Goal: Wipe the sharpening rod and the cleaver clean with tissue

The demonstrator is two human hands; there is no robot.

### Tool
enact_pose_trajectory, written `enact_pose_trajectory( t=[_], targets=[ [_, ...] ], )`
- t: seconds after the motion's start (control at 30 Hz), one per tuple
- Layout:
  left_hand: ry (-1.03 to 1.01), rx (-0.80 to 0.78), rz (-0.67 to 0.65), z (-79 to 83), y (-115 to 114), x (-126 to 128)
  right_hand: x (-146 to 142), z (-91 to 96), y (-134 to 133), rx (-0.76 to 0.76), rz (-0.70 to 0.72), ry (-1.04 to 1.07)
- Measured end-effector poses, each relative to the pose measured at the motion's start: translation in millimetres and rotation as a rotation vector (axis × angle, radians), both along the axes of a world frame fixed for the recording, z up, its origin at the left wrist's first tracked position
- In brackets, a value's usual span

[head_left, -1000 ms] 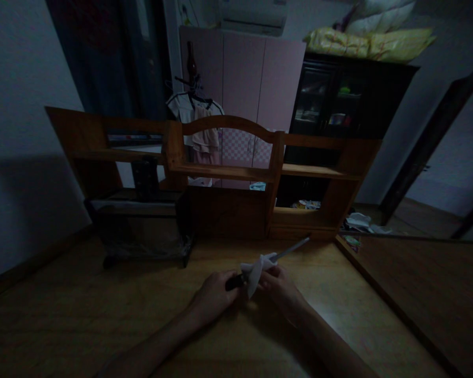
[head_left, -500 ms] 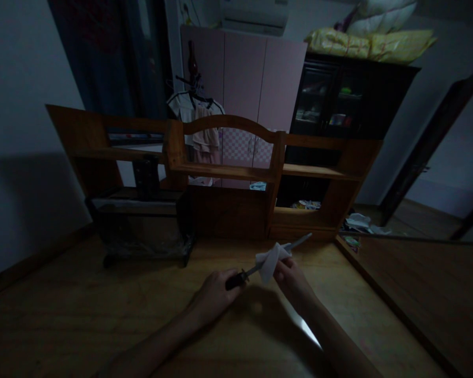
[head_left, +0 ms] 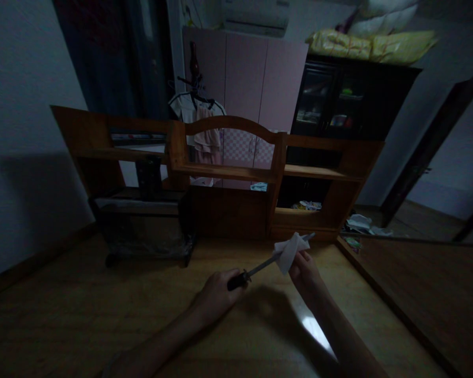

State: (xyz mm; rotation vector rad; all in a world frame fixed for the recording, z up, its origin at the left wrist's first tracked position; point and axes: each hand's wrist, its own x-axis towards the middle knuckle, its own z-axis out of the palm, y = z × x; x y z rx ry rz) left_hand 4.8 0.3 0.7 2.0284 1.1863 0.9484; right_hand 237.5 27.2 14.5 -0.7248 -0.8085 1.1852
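My left hand (head_left: pixel 219 295) is closed around the black handle of a long, slim knife (head_left: pixel 262 265) with a small guard. Its narrow grey blade slants up and away to the right over the wooden surface. A white tissue (head_left: pixel 288 254) is wrapped around the blade close to the tip, and only the end pokes out past it. My right hand (head_left: pixel 305 270) pinches the tissue against the blade, with some fingers hidden behind it.
Beyond my hands stands a wooden shelf unit (head_left: pixel 230 170). A black-framed stand (head_left: pixel 142 226) with clear wrapping sits at the left on the pale wooden surface (head_left: pixel 150 315). Bright glare falls beside my right forearm. A raised wooden edge (head_left: pixel 382 283) runs along the right.
My right hand and the tissue have slid along the blade toward its tip, baring more blade near the guard. My left hand has stayed nearly still on the handle.
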Motion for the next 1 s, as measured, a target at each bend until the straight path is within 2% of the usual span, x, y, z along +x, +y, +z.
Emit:
enact_pose_trajectory(
  t=[0.23,0.53,0.73,0.87,1.0],
  targets=[
    [0.025,0.011,0.005,-2.3,0.4,-0.5,16.5,1.2,4.9,0.048,-0.036,0.048],
    [0.041,0.010,-0.016,-4.1,0.7,-1.0,32.9,12.0,5.3,0.044,-0.119,0.158],
    [0.046,0.007,-0.011,-10.7,5.0,-3.9,51.1,19.6,8.0,0.153,-0.142,0.190],
    [-0.010,-0.021,-0.013,-12.2,7.6,-6.1,61.7,20.0,9.8,0.116,-0.149,0.274],
    [-0.094,-0.024,0.021,-12.1,11.8,-8.2,59.4,14.9,11.0,0.085,-0.133,0.266]
  ],
)
